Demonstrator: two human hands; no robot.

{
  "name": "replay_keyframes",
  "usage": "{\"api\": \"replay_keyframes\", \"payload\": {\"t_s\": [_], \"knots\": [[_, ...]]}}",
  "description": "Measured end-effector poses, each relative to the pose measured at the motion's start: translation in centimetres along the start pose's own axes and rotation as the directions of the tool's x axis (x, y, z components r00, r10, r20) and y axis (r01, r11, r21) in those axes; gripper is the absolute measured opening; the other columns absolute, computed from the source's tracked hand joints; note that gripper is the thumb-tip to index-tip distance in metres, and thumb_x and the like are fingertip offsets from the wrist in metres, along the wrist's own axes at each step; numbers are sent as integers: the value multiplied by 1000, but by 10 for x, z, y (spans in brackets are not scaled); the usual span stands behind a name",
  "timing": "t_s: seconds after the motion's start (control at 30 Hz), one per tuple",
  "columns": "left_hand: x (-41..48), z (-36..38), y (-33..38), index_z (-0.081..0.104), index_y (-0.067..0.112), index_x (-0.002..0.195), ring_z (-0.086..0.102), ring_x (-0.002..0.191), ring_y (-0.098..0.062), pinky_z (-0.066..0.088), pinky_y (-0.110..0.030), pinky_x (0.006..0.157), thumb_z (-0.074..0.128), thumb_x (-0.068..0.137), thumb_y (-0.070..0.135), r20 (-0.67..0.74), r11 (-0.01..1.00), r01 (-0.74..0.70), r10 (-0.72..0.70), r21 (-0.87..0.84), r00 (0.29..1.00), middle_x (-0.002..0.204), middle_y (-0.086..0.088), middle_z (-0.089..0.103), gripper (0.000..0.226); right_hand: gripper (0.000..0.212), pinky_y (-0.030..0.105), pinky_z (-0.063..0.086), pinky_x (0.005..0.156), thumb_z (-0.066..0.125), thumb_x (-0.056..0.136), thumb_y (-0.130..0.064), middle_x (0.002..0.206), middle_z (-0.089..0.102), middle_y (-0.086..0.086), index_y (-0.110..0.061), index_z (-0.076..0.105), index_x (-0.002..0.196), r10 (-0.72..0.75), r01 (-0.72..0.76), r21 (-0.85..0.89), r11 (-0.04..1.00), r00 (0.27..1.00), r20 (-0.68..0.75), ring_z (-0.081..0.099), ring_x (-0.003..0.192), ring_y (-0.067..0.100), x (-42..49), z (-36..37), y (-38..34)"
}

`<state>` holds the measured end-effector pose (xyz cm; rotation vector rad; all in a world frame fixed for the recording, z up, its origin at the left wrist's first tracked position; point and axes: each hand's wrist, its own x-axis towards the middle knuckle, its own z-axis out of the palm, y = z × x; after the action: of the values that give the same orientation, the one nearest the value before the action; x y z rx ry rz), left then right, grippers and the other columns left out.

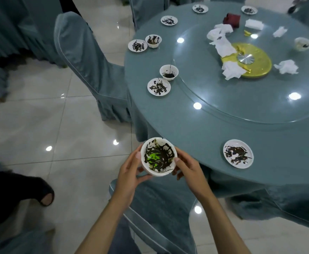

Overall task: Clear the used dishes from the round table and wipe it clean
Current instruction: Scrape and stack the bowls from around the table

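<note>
Head view, and both hands are on one dirty bowl [158, 157]. The left hand [129, 173] and right hand [186, 167] cup it from opposite sides, thumbs at the rim and fingers curled underneath. It is level, sensibly, given the dark sauce and green smear inside. The bowl hangs off the worktop [186, 129], on the near side of the glass turntable [260, 103] and above a covered chair [159, 202], so it looks lifted for carrying away.

Plenty is left. A smeared plate [238, 154] sits at the worktop's edge, nearest the viewer from the turntable. Left of the turntable a small cup [168, 72] and a saucer [158, 87] stand close together. Beyond them is another saucer-and-cup pair [137, 45], and more saucers ring the far rim.

On the turntable itself lie crumpled napkins [221, 41], a gold disc [250, 61], a red box [231, 20] and one more bowl [303, 44]. All of that must go before any wiping.

A second covered chair [87, 61], left of the turntable, is tucked against the worktop and would hamper reaching that side. Someone's dark sleeve [21, 187] shows at far left.
</note>
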<state>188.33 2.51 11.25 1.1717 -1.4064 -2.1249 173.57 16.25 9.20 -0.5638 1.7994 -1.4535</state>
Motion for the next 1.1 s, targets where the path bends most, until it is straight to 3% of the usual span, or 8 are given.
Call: {"api": "replay_keyframes", "payload": {"t_s": [0.13,0.23,0.33,0.53,0.73,0.9,1.03,1.1], "knots": [[44,-54,18,63,39,136,69,117,-22,63,-42,83,56,99,42,65,1000,13,-14,25,998,131,9,69,38,38,31,52,62,53,106,-13,101,74,4,-33,61,138,14,-13,11,1000,996,-89,64,75,16,33,54,-5],[86,-104,39,63,34,137,71,113,-17,63,-46,85,55,103,35,121,998,33,-39,52,992,128,10,70,34,40,29,53,64,55,105,-10,100,73,3,-33,61,137,47,-43,29,999,985,-164,64,76,15,61,104,-8],[118,-150,65,64,30,137,72,108,-13,64,-41,80,50,108,28,155,997,11,-22,73,988,124,10,72,32,40,29,53,64,55,105,-11,101,73,3,-31,60,139,68,-62,41,997,981,-181,64,77,15,85,153,-22],[155,-210,112,63,32,136,70,111,-11,63,-37,78,48,109,27,200,996,-21,2,90,980,126,12,70,32,28,21,44,55,56,105,-22,81,69,-4,-30,64,131,70,-64,33,997,972,-226,54,66,8,122,219,-60],[178,-236,136,60,33,140,68,116,-13,63,-41,84,48,109,26,259,994,-42,15,98,966,130,12,68,34,20,19,42,53,57,105,-28,75,65,-4,-23,70,119,90,-72,75,995,954,-285,51,63,9,158,245,-78],[207,-240,147,51,35,148,64,125,-12,61,-45,92,47,109,22,335,987,-64,10,149,942,136,16,63,41,18,17,40,48,57,105,-23,71,62,0,-9,67,108,118,-62,168,984,929,-351,49,58,10,191,250,-83],[237,-232,158,47,36,150,61,128,-13,60,-43,94,50,108,18,422,982,-74,-6,174,907,140,18,61,46,25,28,42,53,62,102,-32,74,67,4,-8,64,98,177,-75,241,968,881,-438,56,65,22,226,245,-82],[259,-225,165,48,34,149,62,128,-15,60,-43,93,52,107,16,426,983,-64,-15,170,905,140,16,62,47,27,27,43,51,63,101,-31,70,66,2,-5,62,94,196,-72,270,960,861,-470,56,61,18,247,239,-82]]}}
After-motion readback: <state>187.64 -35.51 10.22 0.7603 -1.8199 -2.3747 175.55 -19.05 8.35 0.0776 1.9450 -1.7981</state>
